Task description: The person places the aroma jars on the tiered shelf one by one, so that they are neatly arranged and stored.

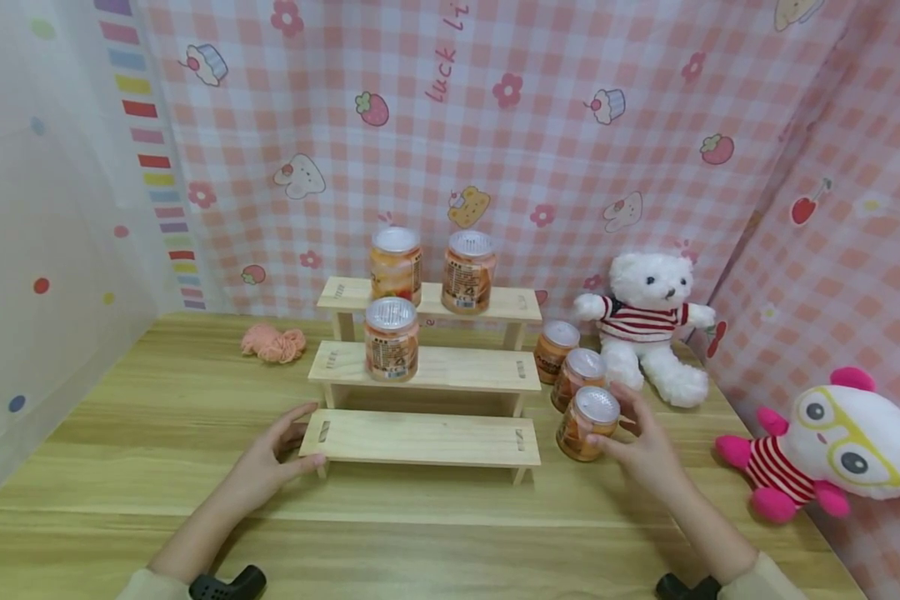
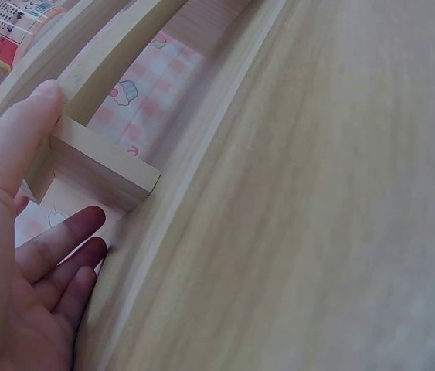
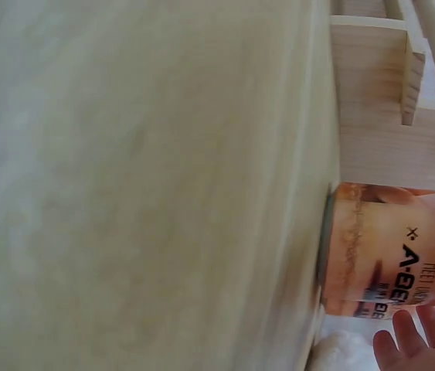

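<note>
A three-step wooden display stand [image 1: 420, 437] is in the middle of the table. At the left end of its lowest step, my left hand [image 1: 266, 462] grips the board, thumb at the front corner and a finger at the back; its other fingers [image 2: 62, 247] stay off the wood in the left wrist view. My right hand [image 1: 642, 442] holds the nearest orange-labelled jar [image 1: 587, 425] right of the stand, thumb in front and fingers on its far right side. That jar [image 3: 391, 251] stands on the table. Two similar jars, a middle one [image 1: 576, 379] and a rear one [image 1: 553, 354], line up behind it.
On the top step are a left jar [image 1: 396, 271] and a right jar [image 1: 468, 275]; another jar [image 1: 392, 342] stands on the middle step. A white teddy bear [image 1: 648, 321] sits behind the right hand, a pink-and-white plush [image 1: 832, 450] farther right. Pink yarn [image 1: 272, 342] lies at left.
</note>
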`<state>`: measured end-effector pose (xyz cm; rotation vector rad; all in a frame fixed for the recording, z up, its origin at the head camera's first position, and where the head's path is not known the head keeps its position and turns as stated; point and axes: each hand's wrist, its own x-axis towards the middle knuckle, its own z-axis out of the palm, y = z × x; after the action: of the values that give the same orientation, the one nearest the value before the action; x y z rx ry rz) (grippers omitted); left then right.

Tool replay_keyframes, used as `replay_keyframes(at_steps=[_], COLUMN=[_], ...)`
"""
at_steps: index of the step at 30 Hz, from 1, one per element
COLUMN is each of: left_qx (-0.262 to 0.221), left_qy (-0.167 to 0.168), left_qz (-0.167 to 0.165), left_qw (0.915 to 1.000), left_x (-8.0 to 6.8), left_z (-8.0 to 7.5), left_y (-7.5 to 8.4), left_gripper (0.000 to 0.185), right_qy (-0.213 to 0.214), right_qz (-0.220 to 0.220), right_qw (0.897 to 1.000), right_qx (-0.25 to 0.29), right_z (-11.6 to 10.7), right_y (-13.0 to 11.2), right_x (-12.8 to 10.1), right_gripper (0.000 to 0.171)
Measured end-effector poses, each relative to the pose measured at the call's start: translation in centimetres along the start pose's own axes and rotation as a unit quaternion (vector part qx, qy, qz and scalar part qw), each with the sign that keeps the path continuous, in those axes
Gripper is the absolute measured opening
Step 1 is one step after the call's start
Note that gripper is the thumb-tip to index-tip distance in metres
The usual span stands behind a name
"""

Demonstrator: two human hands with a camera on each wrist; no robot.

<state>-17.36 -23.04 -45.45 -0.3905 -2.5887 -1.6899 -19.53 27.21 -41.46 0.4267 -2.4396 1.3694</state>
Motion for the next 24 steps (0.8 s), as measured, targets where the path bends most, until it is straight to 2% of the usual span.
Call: replay_keyframes(at_steps=[11,17,24], left_qx=[-0.001,-0.005,-0.005], left_qy=[0.002,0.003,0.002], left_qz=[0.008,0.008,0.001], left_qw=[1.0,1.0,1.0], left_x=[0.0,0.0,0.0], left_z=[0.0,0.0,-0.1], left_y=[-0.2,-0.3,-0.1], left_gripper=[0.077,0.077,0.077], right_qy=[-0.026,-0.014,0.003], right_qz=[0.027,0.026,0.03], right_qw=[0.999,0.999,0.998], right_qx=[0.017,0.018,0.047], right_z=[0.7,1.0,1.2], right_y=[0.9,1.3,1.2], right_x=[0.0,0.0,0.0], right_gripper=[0.086,0.081,0.079])
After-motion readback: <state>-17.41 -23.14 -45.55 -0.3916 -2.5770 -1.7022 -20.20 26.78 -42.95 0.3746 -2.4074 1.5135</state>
